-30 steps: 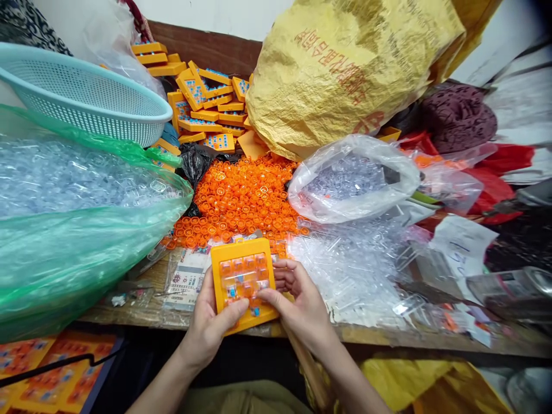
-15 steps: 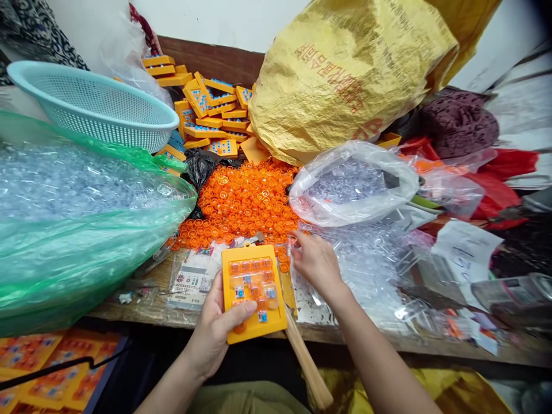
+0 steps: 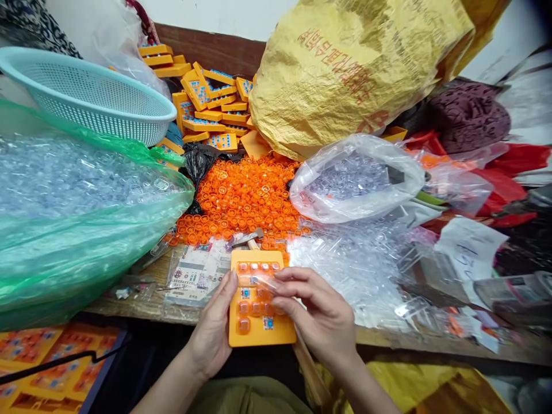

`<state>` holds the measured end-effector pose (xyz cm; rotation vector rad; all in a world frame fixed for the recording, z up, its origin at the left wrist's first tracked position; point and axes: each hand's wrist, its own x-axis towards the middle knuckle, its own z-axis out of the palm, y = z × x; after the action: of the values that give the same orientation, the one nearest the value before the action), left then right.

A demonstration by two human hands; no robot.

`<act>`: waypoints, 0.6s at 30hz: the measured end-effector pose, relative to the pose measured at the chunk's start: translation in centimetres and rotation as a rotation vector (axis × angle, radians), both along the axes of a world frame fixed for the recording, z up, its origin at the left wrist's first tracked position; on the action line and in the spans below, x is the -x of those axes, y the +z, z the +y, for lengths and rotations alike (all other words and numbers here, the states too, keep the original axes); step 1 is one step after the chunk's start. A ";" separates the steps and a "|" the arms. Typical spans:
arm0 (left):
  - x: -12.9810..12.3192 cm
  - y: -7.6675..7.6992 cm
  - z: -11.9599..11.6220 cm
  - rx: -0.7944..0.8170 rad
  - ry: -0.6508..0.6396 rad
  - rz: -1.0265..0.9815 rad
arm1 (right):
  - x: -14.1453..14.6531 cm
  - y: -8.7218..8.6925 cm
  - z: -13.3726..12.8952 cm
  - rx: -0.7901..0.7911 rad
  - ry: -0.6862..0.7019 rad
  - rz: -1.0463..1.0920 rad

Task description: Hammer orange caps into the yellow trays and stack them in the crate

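A yellow-orange board [image 3: 259, 336] with rows of orange caps and some blue-and-white squares is held low over the near edge of the bench. My left hand [image 3: 214, 322] grips its left side, thumb along the edge. Over the board's right part is my right hand [image 3: 319, 310], fingers bent and pinched at a clear piece [image 3: 264, 280] lying across the upper caps. Right behind the board is a heap of small orange caps [image 3: 245, 195]. A hammer [image 3: 246, 237] lies there, its wooden handle passing under the board.
A green bag of clear pieces [image 3: 86, 241] fills the left, below a light-blue basket [image 3: 99, 98]. Yellow boards [image 3: 211, 115] are piled behind. To the right are a white bag [image 3: 357, 178], loose clear pieces [image 3: 353, 264] and a large yellow sack [image 3: 340, 75].
My right hand has come from the cap heap's near right edge down to the board. My left thumb has moved off the board's face to its left edge.
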<state>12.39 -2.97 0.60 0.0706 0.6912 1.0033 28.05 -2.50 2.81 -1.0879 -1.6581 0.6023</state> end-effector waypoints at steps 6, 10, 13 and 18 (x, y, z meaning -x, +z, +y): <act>0.2 0.6 -0.5 -0.124 -0.007 0.080 | -0.7 -0.2 -2.0 0.041 0.082 -0.013; 0.4 0.9 -0.9 -0.267 -0.070 0.128 | -1.1 -0.8 -2.6 -0.192 0.122 -0.216; 0.3 0.8 -1.1 -0.308 -0.088 0.149 | -1.3 -1.6 -2.9 -0.319 0.068 -0.333; 0.0 1.0 -1.6 -0.285 -0.031 0.264 | -1.3 -3.3 -3.7 -0.312 -0.047 -0.378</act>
<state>12.42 -4.53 1.58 0.4679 0.7795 1.0672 29.37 -6.15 -0.48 -1.0479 -1.9646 0.0988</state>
